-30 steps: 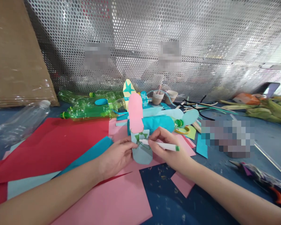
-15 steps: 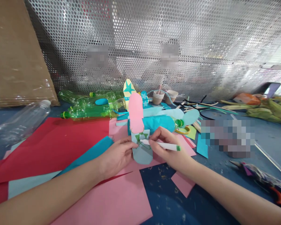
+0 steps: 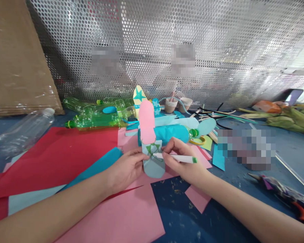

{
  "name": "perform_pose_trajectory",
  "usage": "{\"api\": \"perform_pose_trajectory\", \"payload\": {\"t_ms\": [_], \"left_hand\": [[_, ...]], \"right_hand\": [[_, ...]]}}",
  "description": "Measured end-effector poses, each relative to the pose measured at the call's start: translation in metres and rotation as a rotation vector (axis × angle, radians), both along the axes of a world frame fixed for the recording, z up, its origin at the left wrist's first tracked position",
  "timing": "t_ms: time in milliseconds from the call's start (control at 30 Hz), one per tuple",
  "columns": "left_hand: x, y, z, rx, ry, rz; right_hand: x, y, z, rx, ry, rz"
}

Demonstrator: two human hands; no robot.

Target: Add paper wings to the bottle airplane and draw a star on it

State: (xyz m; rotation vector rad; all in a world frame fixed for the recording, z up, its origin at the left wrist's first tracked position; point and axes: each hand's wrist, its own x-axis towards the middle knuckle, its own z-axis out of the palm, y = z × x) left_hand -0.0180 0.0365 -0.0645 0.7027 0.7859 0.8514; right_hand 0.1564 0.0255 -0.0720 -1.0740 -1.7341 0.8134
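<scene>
My right hand [image 3: 178, 154] grips a white marker [image 3: 183, 158] with a green end. Its tip rests on a rounded light blue paper piece [image 3: 154, 168] that bears green drawn shapes. At that piece's left edge, my left hand [image 3: 128, 168] pinches the paper between thumb and fingers. The light blue piece joins a pink rounded paper strip [image 3: 147, 119], which lies across a bottle wrapped in blue paper [image 3: 171, 134]. A light blue oval [image 3: 207, 126] sits by the bottle's green cap [image 3: 193, 133].
Red paper [image 3: 78, 155] and pink sheets [image 3: 116, 216] cover the left and front. Green plastic bottles [image 3: 98, 119] lie behind, a clear bottle [image 3: 27, 130] at left. A glue gun [image 3: 281, 190] is at right. Two small cups [image 3: 171, 105] stand before a perforated metal panel [image 3: 152, 33].
The marker tip and my right hand have shifted slightly to the right and down over the green drawing. My left hand stays in place.
</scene>
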Motion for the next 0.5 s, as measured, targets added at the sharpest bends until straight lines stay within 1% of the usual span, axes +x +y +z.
{"api": "perform_pose_trajectory", "payload": {"t_ms": [233,333,500], "left_hand": [[-0.0017,-0.0003,-0.0011,0.002,0.011,-0.004],[-0.0021,0.0001,-0.0014,0.006,0.008,-0.001],[-0.0013,0.0007,-0.001,0.0,0.022,0.007]], "right_hand": [[-0.0006,-0.0006,0.0002,0.005,0.009,-0.01],[-0.0012,-0.0003,-0.0003,-0.019,0.028,-0.031],[-0.0011,0.0007,-0.0007,-0.014,0.036,-0.014]]}}
